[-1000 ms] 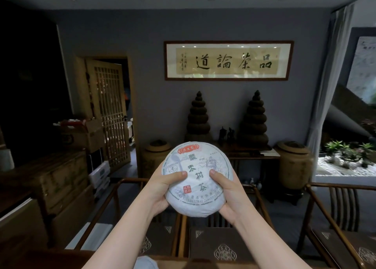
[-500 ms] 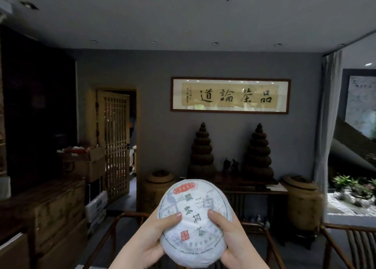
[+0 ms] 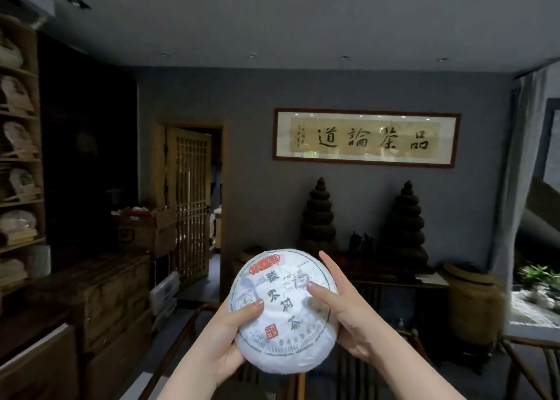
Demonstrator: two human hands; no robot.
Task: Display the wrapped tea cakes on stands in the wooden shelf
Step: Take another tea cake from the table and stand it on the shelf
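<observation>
Holding a wrapped tea cake [image 3: 285, 308] chest-high in both hands, printed face toward the camera. Left hand [image 3: 225, 343] clamped on the lower left edge, thumb laid across the paper front, fingers hidden behind. Right hand [image 3: 345, 315] clamped on the right rim, thumb pressing the face near the middle, index finger lying straight along the upper edge. Looks dense and stiff beneath thin white paper, likely weighty for its bulk; wrapper soft, probably easy to crease or tear under hard fingertips, and perhaps a little slippery. Best taken by opposite rims with support behind, not pinched by the loose paper. Beyond the cake, dark wooden chair frames [image 3: 521, 366] below and a framed calligraphy scroll [image 3: 366, 137] on the grey wall. Far left, well apart from the hands, the wooden shelf [image 3: 28, 160], with other pale wrapped cakes [image 3: 18, 134] already propped there. Placement not yet done; carrying over to the shelf apparently comes next.
</observation>
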